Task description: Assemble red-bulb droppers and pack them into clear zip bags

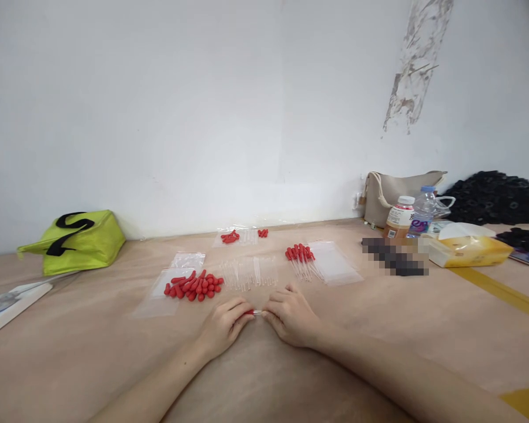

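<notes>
My left hand (224, 324) is closed on a red rubber bulb (249, 312), most of it hidden by the fingers. From the other side, my right hand (291, 317) pinches a thin clear dropper tube (258, 312). Tube and bulb meet in line between the two hands; how deep the tube sits is hidden. A heap of loose red bulbs (194, 286) lies beyond my left hand, partly on a clear plastic bag (152, 302). Straight ahead is a row of bare clear tubes (249, 273). Several droppers with red bulbs (300, 254) lie past my right hand.
Against the wall are more red bulbs (230, 237) on a clear bag. A flat plastic bag (335, 264) lies beside the droppers. Bottles (399, 220), a tissue pack (471, 251) and a beige bag (379, 197) stand right; a yellow-green bag (81, 241) sits left.
</notes>
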Demonstrator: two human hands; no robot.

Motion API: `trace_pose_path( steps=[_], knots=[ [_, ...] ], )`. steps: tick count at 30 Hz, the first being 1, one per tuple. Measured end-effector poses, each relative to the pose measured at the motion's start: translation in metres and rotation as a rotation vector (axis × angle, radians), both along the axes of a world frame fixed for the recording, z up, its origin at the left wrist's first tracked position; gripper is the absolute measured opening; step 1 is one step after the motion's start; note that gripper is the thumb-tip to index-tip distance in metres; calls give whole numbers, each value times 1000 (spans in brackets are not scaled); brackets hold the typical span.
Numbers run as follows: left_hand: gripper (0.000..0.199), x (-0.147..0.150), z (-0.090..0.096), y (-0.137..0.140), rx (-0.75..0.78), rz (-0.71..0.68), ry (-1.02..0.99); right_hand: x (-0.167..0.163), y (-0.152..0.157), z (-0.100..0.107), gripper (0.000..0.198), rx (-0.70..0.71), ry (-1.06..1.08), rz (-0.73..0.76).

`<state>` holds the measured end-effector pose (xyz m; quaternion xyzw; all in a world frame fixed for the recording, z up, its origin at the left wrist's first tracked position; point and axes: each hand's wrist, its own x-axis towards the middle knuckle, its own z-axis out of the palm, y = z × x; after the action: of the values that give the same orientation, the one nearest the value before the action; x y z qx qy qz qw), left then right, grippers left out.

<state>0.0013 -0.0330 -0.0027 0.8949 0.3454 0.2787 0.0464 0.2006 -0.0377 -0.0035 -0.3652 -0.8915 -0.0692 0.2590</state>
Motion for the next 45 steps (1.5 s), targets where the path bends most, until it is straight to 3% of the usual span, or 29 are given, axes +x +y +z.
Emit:
trace_pose_path(
  steps=[2,5,8,12,16,21,30,34,38,42,45],
  knots=[
    [17,-2,0,1,9,29,-35,1,-2,7,18,2,-34,-2],
    [33,-6,-1,1,-19,154,-107,11,7,18,18,-20,-11,-81],
    [30,-8,-2,1,-71,222,-120,36,30,28,22,-84,190,-344],
    [14,-8,-2,4,-103,161,-64,77,66,29,26,-240,443,-732],
    [15,-6,0,4,-115,147,-64,99,84,18,26,-305,464,-886],
    [16,-6,0,4,-113,152,-63,95,90,5,27,-307,431,-893],
    [16,-5,3,2,-147,153,-64,97,96,3,28,-218,376,-861],
    [16,-6,3,2,-160,162,-65,91,87,0,25,-124,370,-778],
    [16,-7,3,3,-155,152,-74,64,79,4,19,-85,285,-629],
    [17,-7,1,5,-147,136,-77,28,87,13,16,-169,202,-635],
    [17,-7,1,5,-145,132,-65,9,102,21,23,-362,179,-738]
  ],
)
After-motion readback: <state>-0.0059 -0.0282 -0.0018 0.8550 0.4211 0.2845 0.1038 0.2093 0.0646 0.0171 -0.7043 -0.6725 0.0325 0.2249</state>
